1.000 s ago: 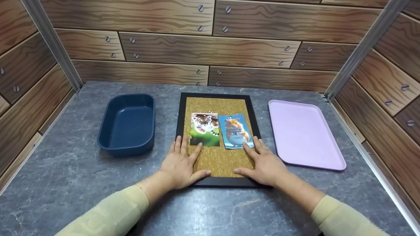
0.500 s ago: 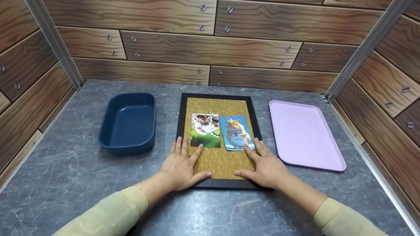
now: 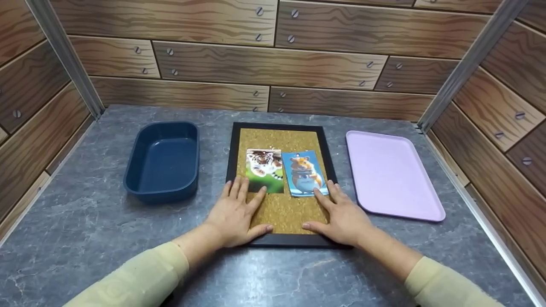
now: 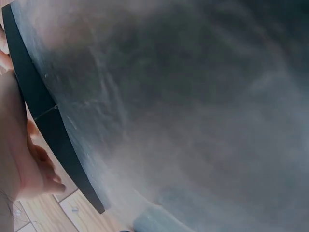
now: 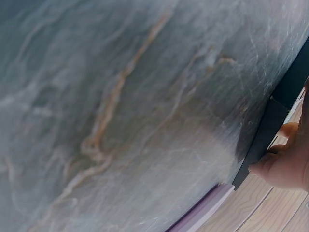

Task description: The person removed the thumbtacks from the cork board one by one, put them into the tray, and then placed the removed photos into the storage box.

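1. Cork board (image 3: 286, 215), rectangular, black-framed; lies flat at the middle of the table (image 3: 273, 281), one short side toward the forearms.
2. Sleeves (image 3: 136, 275), pale yellow, one pair; cuffs end above the wrists.
3. Left hand (image 3: 233, 215), palm down over the board's near left corner; fingers straight and spread, gripping nothing; index fingertip at the near edge of the tiger card (image 3: 265, 166).
4. Right hand (image 3: 345, 217), palm down over the near right corner; fingers extended and spread, gripping nothing; index fingertip at the near edge of the hamster card (image 3: 303, 172).
5. Tray (image 3: 394, 175), lilac, shallow rim; right of the board, a strip of table between.
6. Cards, two, side by side on the cork; hamster card blue-grounded, slightly tilted.
7. Tub (image 3: 164, 197), dark blue, deep, rounded corners; left of the board, apart from it.
8. Wall (image 3: 273, 64), plank-patterned with screw heads; metal posts (image 3: 471, 66) at the corners.
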